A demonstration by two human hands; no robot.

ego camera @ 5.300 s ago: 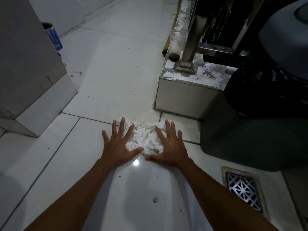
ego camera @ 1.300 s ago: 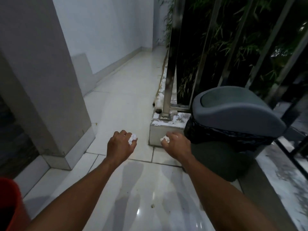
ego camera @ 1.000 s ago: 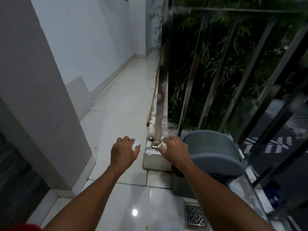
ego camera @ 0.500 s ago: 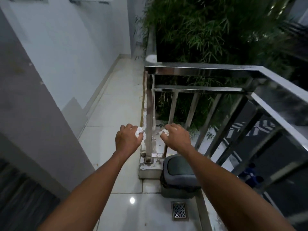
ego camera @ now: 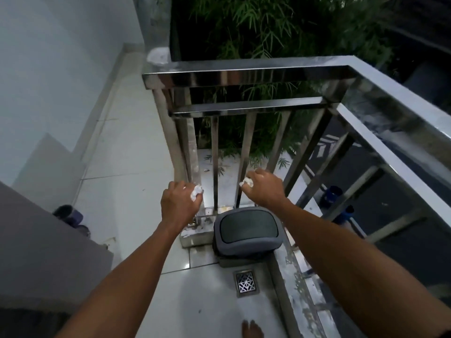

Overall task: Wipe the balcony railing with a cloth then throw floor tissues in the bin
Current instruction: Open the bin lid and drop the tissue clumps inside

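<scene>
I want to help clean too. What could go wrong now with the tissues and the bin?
The bin has its lid closed, so tissues dropped now would likely land on top. Bits poking from the left hand and right hand could fall. The railing has open gaps beside them.

A square metal floor drain with a lattice grate is set into the white floor tiles. All positions below are given relative to this drain. A bare foot (toes only, cut by the frame edge) lies directly below it. A grey pillar stands to the far left. Dark footwear, blurred, lies above and to the left, beside the pillar. Bamboo foliage fills the area far above. Two blue containers stand above and to the right.
</scene>
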